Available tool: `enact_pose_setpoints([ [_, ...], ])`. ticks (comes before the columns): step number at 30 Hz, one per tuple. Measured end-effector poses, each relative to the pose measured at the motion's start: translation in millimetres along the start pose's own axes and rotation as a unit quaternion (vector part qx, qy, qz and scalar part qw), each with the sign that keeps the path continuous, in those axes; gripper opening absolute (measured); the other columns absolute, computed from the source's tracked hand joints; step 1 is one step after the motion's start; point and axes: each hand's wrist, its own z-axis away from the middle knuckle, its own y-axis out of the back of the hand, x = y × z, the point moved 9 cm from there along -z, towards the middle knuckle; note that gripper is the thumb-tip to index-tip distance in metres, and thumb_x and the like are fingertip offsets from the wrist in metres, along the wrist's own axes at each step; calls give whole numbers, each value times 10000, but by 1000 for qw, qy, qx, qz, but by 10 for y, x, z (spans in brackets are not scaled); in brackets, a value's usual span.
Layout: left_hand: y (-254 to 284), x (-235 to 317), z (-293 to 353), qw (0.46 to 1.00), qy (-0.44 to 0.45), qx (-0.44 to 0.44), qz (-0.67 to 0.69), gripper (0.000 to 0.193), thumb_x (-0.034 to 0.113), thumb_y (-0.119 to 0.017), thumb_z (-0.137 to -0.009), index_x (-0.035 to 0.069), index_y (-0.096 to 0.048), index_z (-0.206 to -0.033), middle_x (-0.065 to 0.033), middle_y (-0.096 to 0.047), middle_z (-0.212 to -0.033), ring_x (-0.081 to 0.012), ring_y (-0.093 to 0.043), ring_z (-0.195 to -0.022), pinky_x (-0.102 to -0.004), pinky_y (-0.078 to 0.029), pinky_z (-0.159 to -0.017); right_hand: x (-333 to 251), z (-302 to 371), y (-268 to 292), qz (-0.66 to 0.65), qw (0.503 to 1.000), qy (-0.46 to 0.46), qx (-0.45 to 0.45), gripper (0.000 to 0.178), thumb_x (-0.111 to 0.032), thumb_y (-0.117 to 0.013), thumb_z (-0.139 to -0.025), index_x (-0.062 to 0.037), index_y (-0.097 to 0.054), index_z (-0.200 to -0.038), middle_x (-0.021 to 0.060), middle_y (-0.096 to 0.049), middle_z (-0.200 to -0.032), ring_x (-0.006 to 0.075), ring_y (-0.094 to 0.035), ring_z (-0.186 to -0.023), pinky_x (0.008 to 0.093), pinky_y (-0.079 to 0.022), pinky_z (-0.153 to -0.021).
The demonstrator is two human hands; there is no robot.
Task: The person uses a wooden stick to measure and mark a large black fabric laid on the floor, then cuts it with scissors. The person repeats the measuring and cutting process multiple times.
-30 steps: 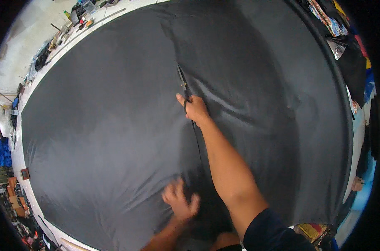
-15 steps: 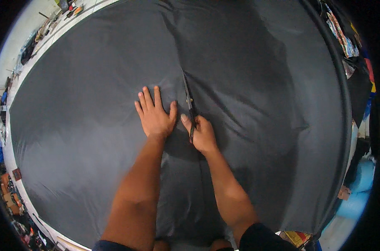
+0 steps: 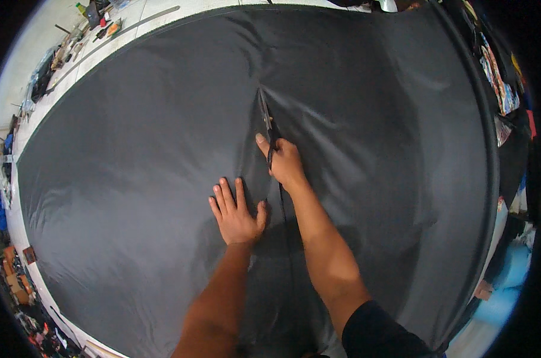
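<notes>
A large dark grey sheet of smooth material point(image 3: 133, 167) is spread out under both hands. My right hand point(image 3: 287, 164) grips the handles of a pair of dark scissors point(image 3: 266, 116), whose blades point away from me into the sheet. Behind the scissors a thin cut line runs back toward me, and the sheet is creased around the blade tips. Flat on the sheet, left of the cut and nearer to me, lies my left hand point(image 3: 237, 218), with its fingers spread and nothing in it.
A thick rolled edge point(image 3: 485, 137) of dark material borders the sheet on the right. Light blue rolls point(image 3: 512, 268) lie at the lower right. Along the left, beyond the white table edge point(image 3: 82, 68), are small tools and a brown block point(image 3: 29, 255).
The scissors and my right hand have moved farther forward along the sheet, lengthening the cut. In the picture my left hand now lies lower, behind the right hand, still flat.
</notes>
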Motion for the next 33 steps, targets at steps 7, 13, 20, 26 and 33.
enact_pose_setpoints([
  [7, -19, -39, 18, 1000, 9, -19, -4, 786, 519, -597, -888, 94, -403, -1521, -251, -254, -1613, -440, -218, -1499, -595, -141, -1206, -94, -8, -7, -44, 999, -1, 1, 555, -565, -704, -897, -79, -512, -711, 7, -483, -573, 122, -480, -467, 292, -386, -449],
  [13, -53, -69, 32, 1000, 10, -23, -7, 815, 493, -602, -882, 73, -363, -1538, -261, -236, -1615, -449, -208, -1498, -605, -132, -1205, -570, -736, -102, -22, 1000, 5, -9, 668, -643, -646, -885, 14, -613, -766, 132, -605, -679, 283, -603, -653, 418, -463, -638],
  [20, -79, -38, 41, 999, 7, -46, 6, 808, 493, -589, -885, 53, -373, -1528, -298, -243, -1599, -486, -212, -1486, -625, -130, -1196, -1085, -1602, -133, -46, 999, 20, -21, 676, -648, -661, -871, 11, -604, -733, 113, -580, -599, 247, -579, -539, 408, -457, -582],
  [26, -92, -39, 78, 1000, -7, -30, 5, 806, 484, -594, -878, 49, -380, -1522, -311, -254, -1588, -503, -232, -1472, -639, -131, -1189, -1490, -2218, -186, -41, 999, 30, -14, 613, -624, -723, -843, -71, -526, -664, 45, -528, -599, 156, -493, -487, 330, -394, -484],
  [33, -109, -55, 93, 999, 2, -40, 8, 804, 525, -597, -872, 47, -425, -1496, -301, -260, -1590, -491, -224, -1479, -640, -122, -1190, -1792, -2678, -260, -15, 996, 93, 10, 574, -571, -737, -860, -37, -576, -726, 47, -562, -630, 145, -528, -490, 309, -406, -457],
])
